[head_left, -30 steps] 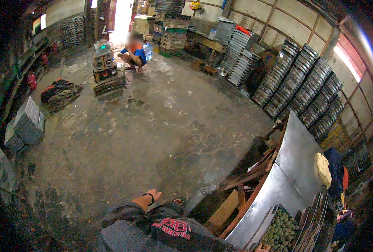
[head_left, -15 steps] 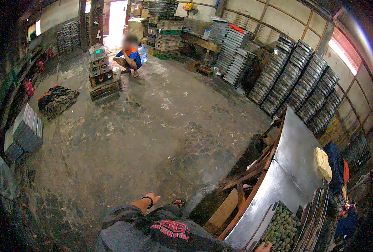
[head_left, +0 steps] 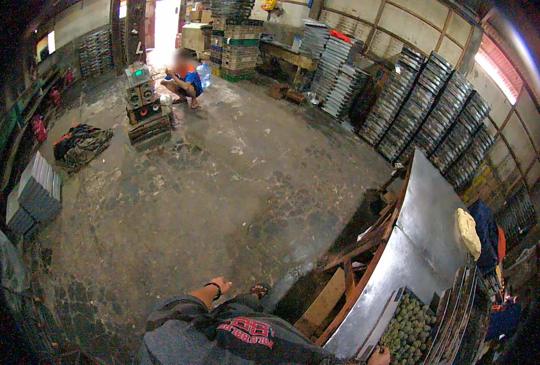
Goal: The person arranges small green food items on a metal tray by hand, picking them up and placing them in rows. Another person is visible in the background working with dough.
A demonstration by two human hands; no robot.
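Observation:
My left hand (head_left: 222, 284), with a dark band on its wrist, hangs over the concrete floor beside my leg. Its fingers are loosely stretched and nothing is in them. At the lower edge, my right hand (head_left: 379, 355) is closed on the near edge of a metal tray (head_left: 382, 323). Many small, round, greenish balls (head_left: 408, 328), perhaps dough pieces, fill this tray. It rests on a metal-topped table (head_left: 421, 216). A pale yellow lump of dough (head_left: 468, 233) lies at the table's far right side.
More trays (head_left: 455, 316) stand right of the filled one. Tall tray stacks (head_left: 397, 97) line the right wall. A person (head_left: 186, 82) squats far off beside stacked speakers (head_left: 142, 100). A dark cloth heap (head_left: 82, 146) and grey stacked trays (head_left: 38, 188) are at left.
The view has shifted slightly. My right hand's fingers look more curled at the tray edge. The far person has raised a hand toward the head.

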